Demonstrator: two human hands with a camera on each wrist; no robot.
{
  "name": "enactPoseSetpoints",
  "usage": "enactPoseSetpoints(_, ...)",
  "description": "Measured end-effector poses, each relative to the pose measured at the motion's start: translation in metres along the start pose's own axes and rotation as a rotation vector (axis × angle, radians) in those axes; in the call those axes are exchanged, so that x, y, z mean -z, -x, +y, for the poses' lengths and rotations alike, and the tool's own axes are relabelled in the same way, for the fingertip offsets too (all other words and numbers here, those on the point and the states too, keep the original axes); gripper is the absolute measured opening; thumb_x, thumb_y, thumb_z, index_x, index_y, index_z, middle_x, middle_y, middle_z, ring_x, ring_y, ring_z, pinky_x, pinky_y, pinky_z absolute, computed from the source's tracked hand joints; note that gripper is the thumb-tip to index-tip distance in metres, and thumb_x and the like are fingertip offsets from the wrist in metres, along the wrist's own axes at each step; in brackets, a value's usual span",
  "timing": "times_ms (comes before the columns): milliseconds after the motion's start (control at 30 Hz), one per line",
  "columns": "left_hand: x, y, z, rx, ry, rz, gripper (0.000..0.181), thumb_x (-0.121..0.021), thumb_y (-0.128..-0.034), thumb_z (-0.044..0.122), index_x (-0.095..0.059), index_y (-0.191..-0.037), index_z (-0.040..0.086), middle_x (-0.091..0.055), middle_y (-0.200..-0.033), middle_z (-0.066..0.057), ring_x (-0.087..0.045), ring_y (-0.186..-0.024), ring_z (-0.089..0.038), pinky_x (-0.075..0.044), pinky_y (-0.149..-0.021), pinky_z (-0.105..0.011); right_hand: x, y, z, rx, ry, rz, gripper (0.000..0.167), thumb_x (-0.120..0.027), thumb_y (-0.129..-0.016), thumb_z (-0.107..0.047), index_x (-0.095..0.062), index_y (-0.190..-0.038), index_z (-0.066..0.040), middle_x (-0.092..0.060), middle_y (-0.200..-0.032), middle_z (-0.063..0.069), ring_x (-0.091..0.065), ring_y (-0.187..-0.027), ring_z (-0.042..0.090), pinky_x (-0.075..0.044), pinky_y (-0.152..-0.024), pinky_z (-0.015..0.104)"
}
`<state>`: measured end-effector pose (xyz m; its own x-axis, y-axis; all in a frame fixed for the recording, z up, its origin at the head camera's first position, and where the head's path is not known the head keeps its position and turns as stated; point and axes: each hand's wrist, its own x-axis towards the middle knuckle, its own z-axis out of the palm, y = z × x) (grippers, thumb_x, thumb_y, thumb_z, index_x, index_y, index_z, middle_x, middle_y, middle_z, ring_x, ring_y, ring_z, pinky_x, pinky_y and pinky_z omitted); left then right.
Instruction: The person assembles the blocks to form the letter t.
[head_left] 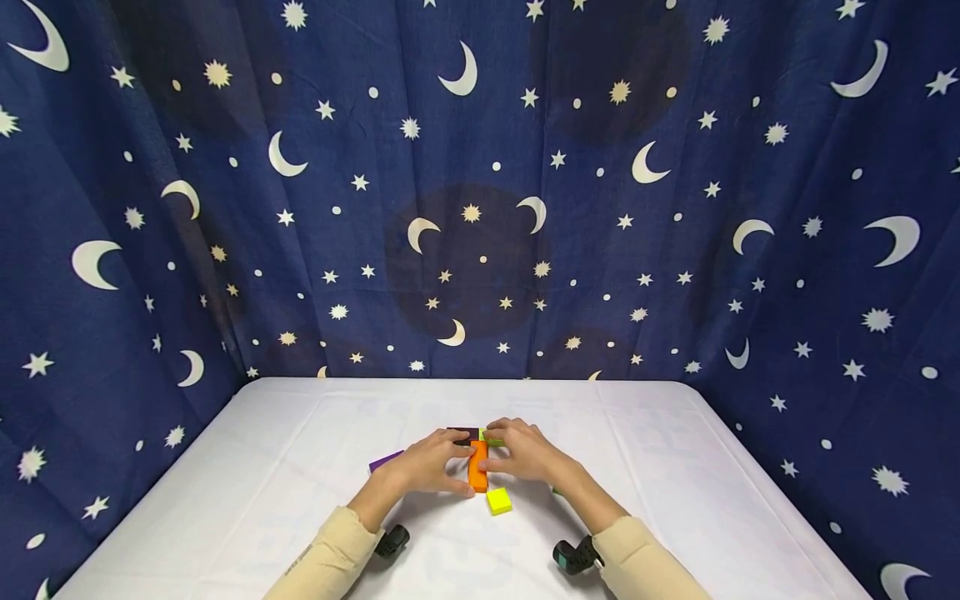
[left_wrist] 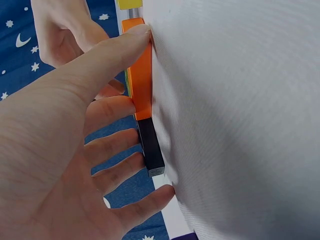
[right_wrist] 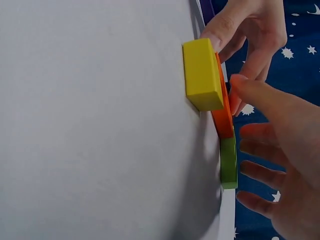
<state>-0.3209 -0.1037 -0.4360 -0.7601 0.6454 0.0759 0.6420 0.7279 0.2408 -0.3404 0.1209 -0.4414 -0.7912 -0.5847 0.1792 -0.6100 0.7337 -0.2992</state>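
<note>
1. Orange block [head_left: 477, 467] lies flat on the white surface [head_left: 300, 517], its length running away from the person, between the two hands.
2. The left hand [head_left: 431, 461] is at the left of the orange block, fingers spread and gently bent; its thumb touches the block's near end and its index finger the far part. It has no closed grip on anything.
3. The right hand [head_left: 525, 450] is at the right of the orange block, loosely spread, the thumb over the block's right side and the other fingers by the green block [right_wrist: 229, 162]. Whether that thumb presses, I cannot tell; nothing is clasped.
4. The black block [left_wrist: 151, 146] sits at the far end of the orange block, to the left, with left fingertips against it; the green block sits at that same end, to the right.
5. The yellow block [head_left: 498, 501] is just beside the orange block's near end, on the right.
6. Left of the orange block, the purple block [head_left: 386, 461] is partly hidden by the left hand.
7. Beyond the orange block hangs a dark blue curtain [head_left: 480, 150] with pale moons and stars.
</note>
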Motion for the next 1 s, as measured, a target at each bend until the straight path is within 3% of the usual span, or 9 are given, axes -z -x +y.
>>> enactPoseSetpoints(267, 0.002, 0.000, 0.001, -0.025, -0.002, 0.013, 0.071, -0.077, -0.0794, 0.049, -0.060, -0.134, 0.007, -0.047, -0.149, -0.018, -0.045, -0.137, -0.036, -0.038, -0.111, -0.051, 0.000, 0.003, -0.011, 0.021, -0.023, -0.044, 0.072, -0.066, -0.082, -0.063, -0.058, -0.138, -0.018, -0.055, -0.144, 0.002, -0.051, -0.130, 0.026, -0.040, -0.098, 0.059)
enactPoseSetpoints(433, 0.002, -0.001, 0.000, -0.043, -0.025, 0.023, 0.068, -0.077, -0.0806, 0.047, -0.062, -0.132, 0.006, -0.049, -0.147, -0.018, -0.047, -0.135, -0.035, -0.039, -0.110, -0.050, -0.001, 0.004, -0.013, 0.028, -0.003, -0.057, 0.083, -0.067, -0.077, -0.070, -0.056, -0.140, -0.017, -0.053, -0.147, 0.001, -0.050, -0.131, 0.024, -0.041, -0.098, 0.056)
enactPoseSetpoints(767, 0.001, 0.001, 0.001, -0.015, 0.004, -0.005, 0.067, -0.078, -0.0803, 0.046, -0.062, -0.133, 0.007, -0.048, -0.148, -0.018, -0.045, -0.137, -0.033, -0.038, -0.112, -0.049, -0.003, 0.006, -0.012, -0.004, -0.017, -0.094, 0.091, -0.068, -0.073, -0.074, -0.054, -0.142, -0.017, -0.050, -0.150, 0.001, -0.046, -0.137, 0.026, -0.031, -0.103, 0.073)
enactPoseSetpoints(1000, 0.003, 0.000, 0.000, 0.001, 0.005, -0.022, 0.071, -0.080, -0.0764, 0.047, -0.061, -0.134, 0.009, -0.048, -0.149, -0.014, -0.045, -0.137, -0.032, -0.039, -0.111, -0.050, -0.002, 0.005, -0.012, -0.012, -0.004, -0.113, 0.086, -0.070, -0.075, -0.069, -0.054, -0.142, -0.018, -0.051, -0.149, -0.001, -0.046, -0.136, 0.026, -0.031, -0.105, 0.071)
